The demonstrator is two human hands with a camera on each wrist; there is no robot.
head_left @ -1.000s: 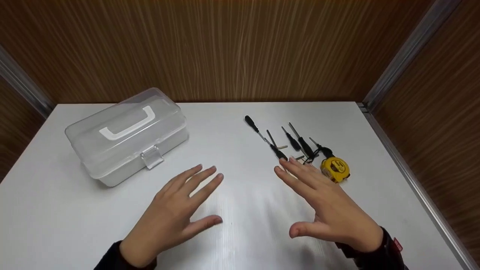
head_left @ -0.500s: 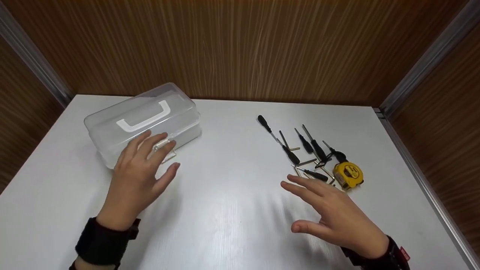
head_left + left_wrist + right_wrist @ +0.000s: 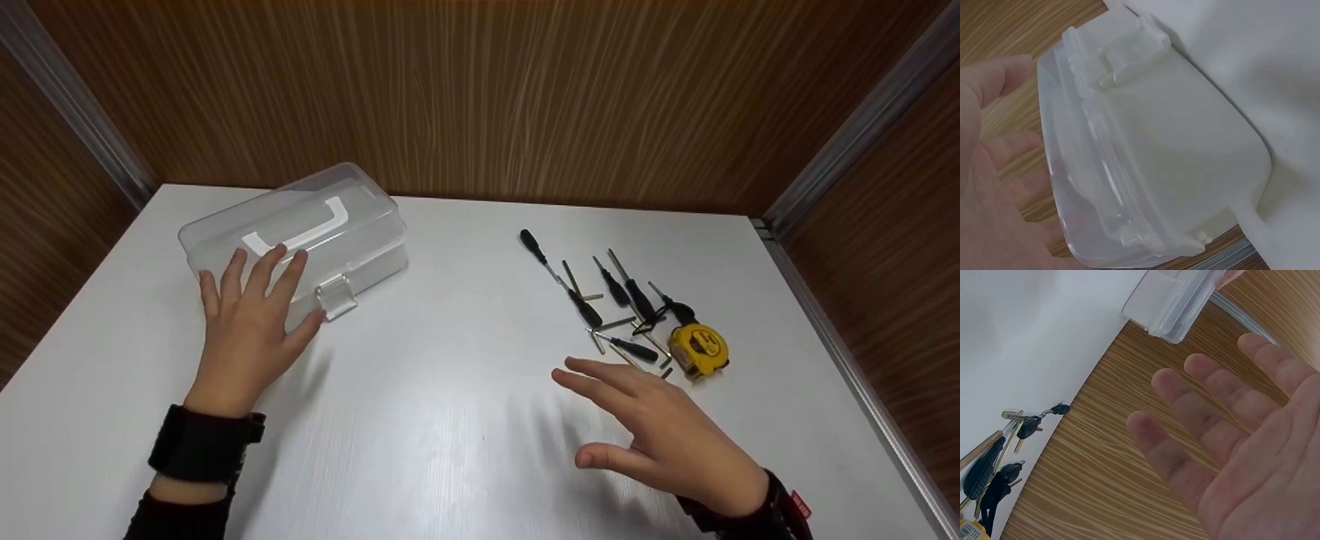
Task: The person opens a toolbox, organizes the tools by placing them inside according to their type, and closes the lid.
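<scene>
Left hand [image 3: 247, 330] on clear box [image 3: 300, 232], yellow tape measure [image 3: 699, 349], label seemingly unreadable

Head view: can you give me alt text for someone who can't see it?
A person's left hand rests open on a closed clear plastic box at the left of a white table. Their right hand hovers open near small black screwdrivers and a yellow tape measure.

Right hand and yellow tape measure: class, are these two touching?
Apart. The head view shows the right hand open above the white table, with bare tabletop between its fingertips and the yellow tape measure.
</scene>
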